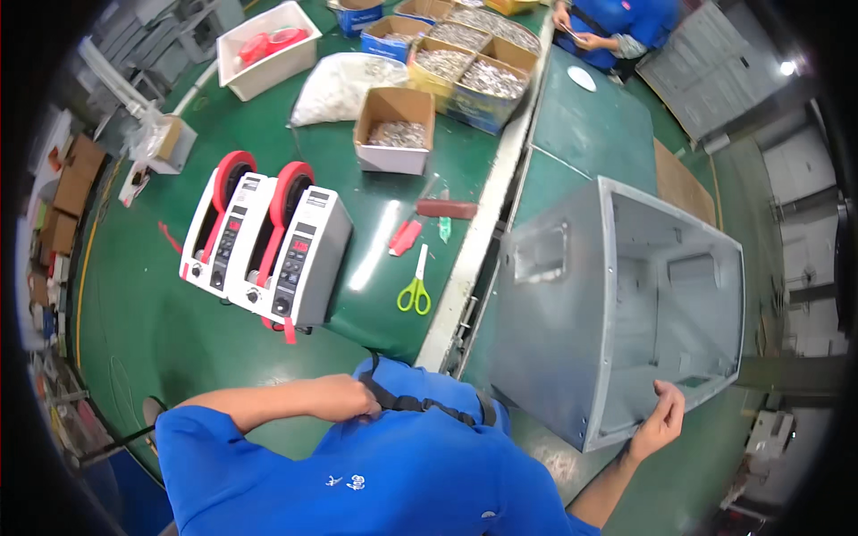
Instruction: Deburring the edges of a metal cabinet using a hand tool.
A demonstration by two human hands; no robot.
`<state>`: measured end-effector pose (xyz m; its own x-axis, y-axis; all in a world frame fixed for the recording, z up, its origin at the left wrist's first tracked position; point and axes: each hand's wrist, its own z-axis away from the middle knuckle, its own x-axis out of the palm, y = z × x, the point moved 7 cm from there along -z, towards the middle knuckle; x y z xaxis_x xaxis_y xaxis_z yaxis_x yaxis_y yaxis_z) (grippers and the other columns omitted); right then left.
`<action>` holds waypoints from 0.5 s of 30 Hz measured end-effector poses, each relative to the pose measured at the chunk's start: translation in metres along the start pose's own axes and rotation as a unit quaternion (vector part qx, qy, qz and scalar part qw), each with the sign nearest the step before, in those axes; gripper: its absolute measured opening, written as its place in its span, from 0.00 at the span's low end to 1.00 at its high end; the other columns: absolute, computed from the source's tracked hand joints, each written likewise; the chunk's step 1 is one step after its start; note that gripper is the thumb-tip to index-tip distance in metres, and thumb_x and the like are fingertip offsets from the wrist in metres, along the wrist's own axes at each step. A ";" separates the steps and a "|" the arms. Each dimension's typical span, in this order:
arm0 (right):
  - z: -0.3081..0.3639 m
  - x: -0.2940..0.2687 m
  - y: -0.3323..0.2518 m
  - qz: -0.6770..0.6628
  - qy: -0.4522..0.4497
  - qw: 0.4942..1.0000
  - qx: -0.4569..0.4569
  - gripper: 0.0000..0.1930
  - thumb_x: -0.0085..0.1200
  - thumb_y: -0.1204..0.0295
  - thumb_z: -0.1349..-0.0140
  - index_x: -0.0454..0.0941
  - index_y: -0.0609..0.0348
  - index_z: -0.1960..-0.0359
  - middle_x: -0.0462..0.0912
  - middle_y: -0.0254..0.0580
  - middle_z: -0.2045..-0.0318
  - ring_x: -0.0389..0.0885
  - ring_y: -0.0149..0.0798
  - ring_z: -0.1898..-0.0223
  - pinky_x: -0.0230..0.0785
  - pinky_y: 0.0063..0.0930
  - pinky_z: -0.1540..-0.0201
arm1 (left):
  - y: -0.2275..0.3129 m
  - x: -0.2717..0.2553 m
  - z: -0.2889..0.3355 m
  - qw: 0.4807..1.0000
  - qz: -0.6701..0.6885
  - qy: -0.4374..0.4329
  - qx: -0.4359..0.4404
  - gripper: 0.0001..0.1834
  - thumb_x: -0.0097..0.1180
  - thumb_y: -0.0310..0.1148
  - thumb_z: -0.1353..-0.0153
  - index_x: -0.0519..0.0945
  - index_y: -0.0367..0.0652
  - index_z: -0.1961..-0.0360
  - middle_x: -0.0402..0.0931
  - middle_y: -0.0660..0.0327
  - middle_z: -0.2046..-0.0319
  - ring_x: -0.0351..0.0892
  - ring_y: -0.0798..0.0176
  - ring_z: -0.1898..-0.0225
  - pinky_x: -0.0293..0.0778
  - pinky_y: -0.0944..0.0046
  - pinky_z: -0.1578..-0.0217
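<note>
My left hand (347, 398) is closed at my waist, its fingertips against a black strap (409, 404) over my blue clothing; whatever it may hold is hidden. At the right, my right hand (660, 427) has its fingers bent over the near lower rim of a grey sheet-metal box (554, 330). The box stands tilted in this view, its open side facing right, with a rectangular cutout in its inner wall. On the green table to the left are two white tape dispensers (308, 259) with red tape rolls, and scissors (416, 288) with lime-green handles.
Behind the scissors lie a dark red-handled tool (445, 209) and a red scrap (405, 238). Farther back are a carton of small metal parts (394, 134), a white bag (338, 87) and a white bin (268, 49). A co-worker in blue (617, 27) sits at the far end.
</note>
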<state>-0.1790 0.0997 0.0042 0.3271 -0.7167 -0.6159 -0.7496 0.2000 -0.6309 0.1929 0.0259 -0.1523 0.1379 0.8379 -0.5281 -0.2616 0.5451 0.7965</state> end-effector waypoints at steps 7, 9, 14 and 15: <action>0.002 0.001 0.004 -0.041 0.021 0.999 0.001 0.08 0.40 0.77 0.42 0.70 0.69 0.74 0.74 0.41 0.73 0.70 0.32 0.69 0.63 0.24 0.61 | 0.166 -0.189 0.074 0.768 0.274 0.400 0.419 0.07 0.54 0.22 0.59 0.75 0.33 0.74 0.71 0.53 0.83 0.68 0.63 0.86 0.60 0.69 0.88; 0.001 0.000 0.009 -0.047 0.023 0.999 -0.003 0.08 0.40 0.77 0.43 0.70 0.68 0.74 0.74 0.41 0.73 0.70 0.32 0.69 0.63 0.24 0.62 | 0.197 -0.197 0.087 0.683 0.352 0.361 0.528 0.08 0.54 0.23 0.56 0.74 0.34 0.71 0.68 0.55 0.86 0.63 0.67 0.89 0.54 0.71 0.90; 0.003 0.001 0.007 -0.046 0.019 0.999 0.000 0.08 0.41 0.75 0.42 0.71 0.68 0.74 0.74 0.40 0.73 0.70 0.31 0.69 0.63 0.24 0.61 | 0.225 -0.202 0.088 0.618 0.408 0.298 0.603 0.10 0.51 0.27 0.48 0.74 0.38 0.63 0.61 0.63 0.89 0.55 0.75 0.91 0.46 0.76 0.90; 0.003 0.000 0.007 -0.044 0.019 0.999 0.002 0.09 0.41 0.74 0.42 0.71 0.67 0.74 0.74 0.39 0.73 0.70 0.31 0.68 0.63 0.24 0.61 | 0.227 -0.202 0.088 0.616 0.408 0.297 0.606 0.09 0.51 0.26 0.48 0.74 0.38 0.64 0.61 0.64 0.89 0.55 0.75 0.91 0.45 0.76 0.90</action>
<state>-0.1827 0.1034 -0.0020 0.3687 -0.7567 -0.5399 -0.7165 0.1387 -0.6836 0.1899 -0.0168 0.1608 -0.0349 0.8851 0.4642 0.9409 -0.1275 0.3138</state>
